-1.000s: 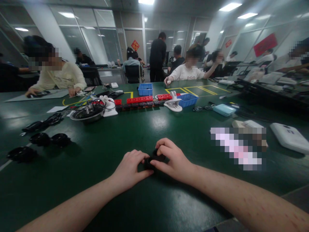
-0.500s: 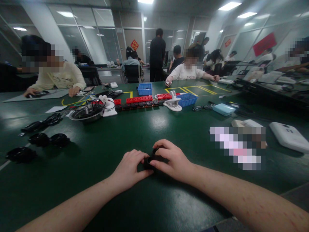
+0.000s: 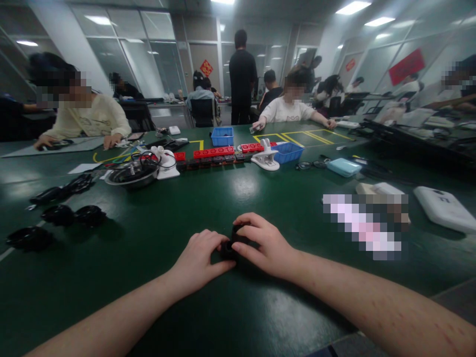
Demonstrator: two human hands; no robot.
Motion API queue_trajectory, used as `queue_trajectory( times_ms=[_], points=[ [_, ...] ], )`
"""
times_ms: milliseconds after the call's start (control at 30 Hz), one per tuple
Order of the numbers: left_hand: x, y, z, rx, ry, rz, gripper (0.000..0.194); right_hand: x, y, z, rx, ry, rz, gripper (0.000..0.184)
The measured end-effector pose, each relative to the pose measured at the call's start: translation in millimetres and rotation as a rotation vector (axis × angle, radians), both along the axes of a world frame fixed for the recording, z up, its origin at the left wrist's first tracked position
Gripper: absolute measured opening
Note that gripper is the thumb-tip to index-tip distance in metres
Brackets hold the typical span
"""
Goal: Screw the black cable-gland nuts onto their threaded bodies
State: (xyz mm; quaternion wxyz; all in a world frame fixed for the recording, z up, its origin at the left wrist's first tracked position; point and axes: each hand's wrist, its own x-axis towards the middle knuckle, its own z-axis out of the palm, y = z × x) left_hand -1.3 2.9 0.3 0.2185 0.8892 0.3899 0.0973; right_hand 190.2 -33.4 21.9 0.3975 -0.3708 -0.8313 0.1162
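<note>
Low over the green table (image 3: 167, 302), my left hand (image 3: 201, 255) pinches a small black ring-like part (image 3: 227, 251) between thumb and fingers. My right hand (image 3: 266, 246) curls round a second black rounded piece (image 3: 236, 231), just behind the first. The two black pieces are close together, and I cannot tell whether they are joined. My right thumb reaches to the opening of the ring-like part. Fingers hide much of both pieces. Over to the left lie three black rounded parts (image 3: 57, 214) of a glossy look.
Red and black blocks (image 3: 213, 152) lie in a row at the back, near white clamp stands (image 3: 266, 157) and blue bins (image 3: 288, 152). A metal bowl (image 3: 130, 178) with black items stands left. A blue case (image 3: 344, 167) and a white device (image 3: 444, 208) lie right. Co-workers sit across.
The right thumb has lifted slightly from the ring-like part, and the right fingers have shifted a little on the other black piece. The left hand holds nearly the same position.
</note>
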Motion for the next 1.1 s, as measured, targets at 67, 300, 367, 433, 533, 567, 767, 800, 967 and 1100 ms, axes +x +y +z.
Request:
queue_trajectory(
  times_ms=[67,300,367,433,533,567,767,800,967,1100],
  points=[
    [0.0,0.3,-0.1,0.002,0.005,-0.008,0.032,2.9,2.2,1.3,0.02,-0.003,-0.015,0.008],
    [1.0,-2.1,4.5,-0.003,-0.009,0.003,0.031,17.1,15.4,8.6,-0.002,-0.053,-0.219,0.021],
    [0.9,-2.5,4.7,-0.005,-0.01,0.007,0.031,17.8,18.3,5.9,-0.09,-0.155,-0.266,0.029],
    [0.8,-2.3,4.0,0.001,-0.01,0.011,0.031,16.3,19.3,1.6,-0.216,-0.335,-0.265,0.028],
    [0.8,-1.4,2.5,0.004,0.0,0.008,0.033,12.1,17.9,-3.2,-0.315,-0.556,-0.225,0.018],
    [0.9,-1.0,2.1,0.004,0.004,0.007,0.033,10.9,17.1,-3.7,-0.318,-0.585,-0.219,0.018],
    [-0.3,-0.4,-0.2,-0.008,-0.02,0.017,0.041,12.2,15.5,-0.3,-0.291,-0.605,-0.195,0.03],
    [-0.8,-0.5,-0.6,-0.01,-0.031,0.022,0.045,13.0,15.8,0.5,-0.284,-0.603,-0.185,0.03],
    [-2.2,-1.2,-0.7,-0.021,-0.05,0.049,0.059,14.8,16.5,5.5,-0.309,-0.618,-0.158,0.023],
    [-0.3,-1.5,-0.7,-0.005,-0.037,0.029,0.048,15.0,17.0,8.2,-0.314,-0.625,-0.146,0.02]
  ],
)
